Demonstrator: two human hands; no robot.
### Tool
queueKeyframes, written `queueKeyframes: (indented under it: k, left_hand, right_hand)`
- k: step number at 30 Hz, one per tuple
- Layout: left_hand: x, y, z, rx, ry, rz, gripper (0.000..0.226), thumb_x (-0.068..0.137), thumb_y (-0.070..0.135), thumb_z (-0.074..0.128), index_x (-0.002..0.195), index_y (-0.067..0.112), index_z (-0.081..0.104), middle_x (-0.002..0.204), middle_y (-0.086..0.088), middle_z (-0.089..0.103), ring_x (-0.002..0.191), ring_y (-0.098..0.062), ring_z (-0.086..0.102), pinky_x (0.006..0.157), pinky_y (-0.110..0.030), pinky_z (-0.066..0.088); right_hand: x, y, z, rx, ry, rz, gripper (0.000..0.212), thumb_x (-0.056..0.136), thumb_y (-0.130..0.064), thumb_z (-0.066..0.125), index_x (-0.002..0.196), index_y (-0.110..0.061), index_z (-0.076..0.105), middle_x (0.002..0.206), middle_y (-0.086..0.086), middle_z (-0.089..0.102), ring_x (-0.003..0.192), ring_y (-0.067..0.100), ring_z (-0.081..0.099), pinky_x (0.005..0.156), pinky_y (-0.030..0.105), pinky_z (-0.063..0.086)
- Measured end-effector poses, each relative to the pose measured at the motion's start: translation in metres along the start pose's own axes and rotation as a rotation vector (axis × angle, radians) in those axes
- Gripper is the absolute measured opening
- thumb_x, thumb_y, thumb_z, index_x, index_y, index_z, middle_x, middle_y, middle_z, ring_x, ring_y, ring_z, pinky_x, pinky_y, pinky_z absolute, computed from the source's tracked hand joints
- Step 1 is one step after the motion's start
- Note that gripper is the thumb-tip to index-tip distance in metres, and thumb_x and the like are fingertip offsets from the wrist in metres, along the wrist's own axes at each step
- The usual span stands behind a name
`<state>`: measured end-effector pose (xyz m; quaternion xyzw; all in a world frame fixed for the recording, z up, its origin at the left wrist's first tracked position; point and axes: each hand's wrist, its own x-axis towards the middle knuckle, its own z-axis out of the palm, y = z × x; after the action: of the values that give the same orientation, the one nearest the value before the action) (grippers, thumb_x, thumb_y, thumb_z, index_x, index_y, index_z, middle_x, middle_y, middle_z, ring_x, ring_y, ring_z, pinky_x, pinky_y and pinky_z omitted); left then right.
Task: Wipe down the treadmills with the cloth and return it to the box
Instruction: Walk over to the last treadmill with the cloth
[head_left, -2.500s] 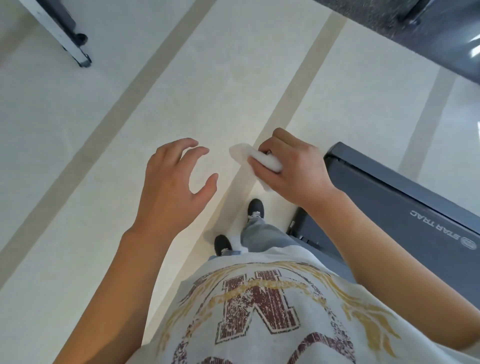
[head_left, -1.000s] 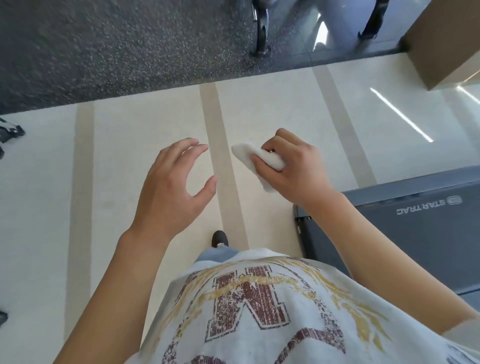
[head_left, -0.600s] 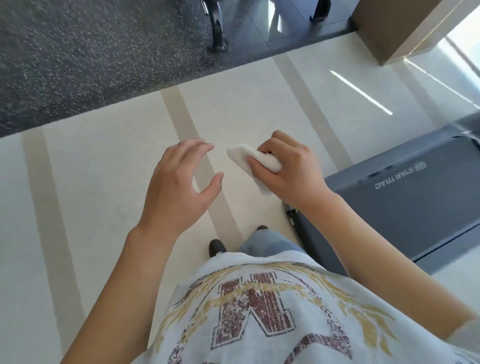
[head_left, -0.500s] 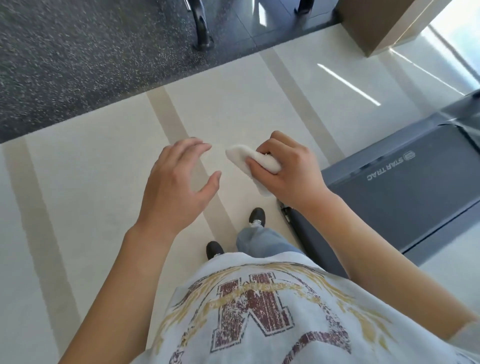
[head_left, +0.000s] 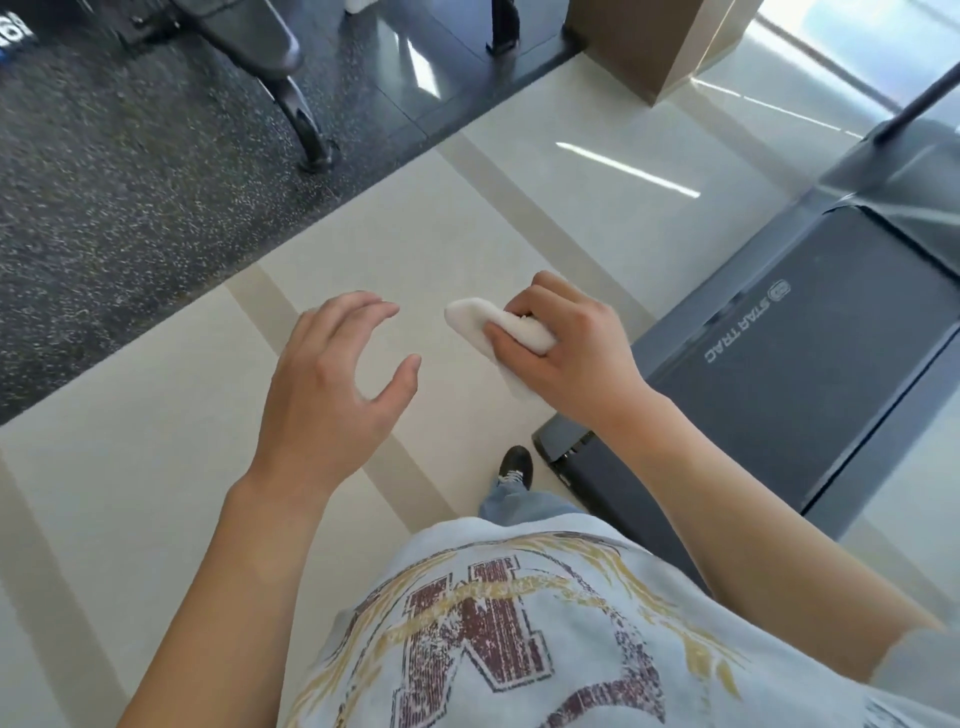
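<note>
Head view: right hand (head_left: 571, 353) grips cloth (head_left: 498, 327) beside treadmill (head_left: 810, 374); left hand (head_left: 332, 384) hangs loose, empty, over tiled floor (head_left: 441, 223).

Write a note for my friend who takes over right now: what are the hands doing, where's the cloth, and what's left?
Left hand: held out, fingers loosely curled, holds nothing.
Right hand: grips the folded white cloth, held in the air over the pale floor.
Treadmill: just to the right of the person, dark deck, not being touched.
Done: cannot tell from here whether any wiping is finished.
Left: wipe whatever treadmills remain, then put the cloth back in the box, which is not in view.
</note>
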<state>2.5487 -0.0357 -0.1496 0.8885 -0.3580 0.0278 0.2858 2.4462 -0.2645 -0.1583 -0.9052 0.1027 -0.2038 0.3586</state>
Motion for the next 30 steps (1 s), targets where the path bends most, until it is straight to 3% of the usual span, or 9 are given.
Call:
queueKeyframes:
  k: [4, 8, 21, 28, 30]
  left_hand:
    - [0.062, 0.015, 0.026, -0.006, -0.03, 0.027, 0.046, 0.096, 0.037, 0.064, 0.134, 0.011, 0.066, 0.139, -0.005, 0.062, 0.128, -0.028, 0.056, 0.113, -0.029, 0.038]
    - [0.116, 0.036, 0.05, -0.012, -0.036, 0.057, 0.046, 0.097, 0.038, 0.063, 0.134, 0.011, 0.066, 0.138, -0.004, 0.062, 0.128, -0.027, 0.056, 0.112, -0.023, 0.035]
    - [0.264, 0.078, 0.119, -0.038, -0.151, 0.247, 0.045, 0.098, 0.037, 0.065, 0.135, 0.011, 0.065, 0.138, -0.003, 0.062, 0.127, -0.027, 0.056, 0.113, -0.034, 0.04]
    - [0.357, 0.086, 0.16, -0.082, -0.246, 0.381, 0.046, 0.098, 0.039, 0.064, 0.136, 0.013, 0.065, 0.139, -0.002, 0.063, 0.129, -0.023, 0.055, 0.114, -0.013, 0.027]
    - [0.388, 0.084, 0.169, -0.101, -0.271, 0.429, 0.047, 0.098, 0.04, 0.062, 0.137, 0.014, 0.065, 0.14, -0.002, 0.063, 0.13, -0.022, 0.054, 0.115, -0.013, 0.026]
  right_hand:
    - [0.045, 0.041, -0.024, -0.027, 0.04, 0.016, 0.024, 0.094, -0.037, 0.07, 0.088, -0.014, 0.069, 0.085, -0.005, 0.06, 0.065, 0.019, 0.055, 0.056, 0.04, 0.049]
    - [0.078, 0.079, -0.051, -0.014, 0.057, 0.032, 0.022, 0.094, -0.036, 0.071, 0.089, -0.015, 0.069, 0.085, -0.007, 0.058, 0.067, 0.018, 0.056, 0.057, 0.04, 0.05]
    - [0.137, 0.173, -0.11, -0.042, 0.25, 0.199, 0.024, 0.093, -0.039, 0.069, 0.088, -0.016, 0.069, 0.084, -0.011, 0.056, 0.065, 0.015, 0.053, 0.057, 0.034, 0.048]
    - [0.175, 0.211, -0.128, -0.106, 0.376, 0.331, 0.022, 0.093, -0.039, 0.071, 0.088, -0.017, 0.069, 0.084, -0.011, 0.057, 0.065, 0.017, 0.055, 0.058, 0.036, 0.049]
    - [0.191, 0.218, -0.129, -0.128, 0.413, 0.365, 0.022, 0.093, -0.038, 0.071, 0.088, -0.017, 0.069, 0.083, -0.011, 0.056, 0.064, 0.017, 0.054, 0.057, 0.037, 0.049]
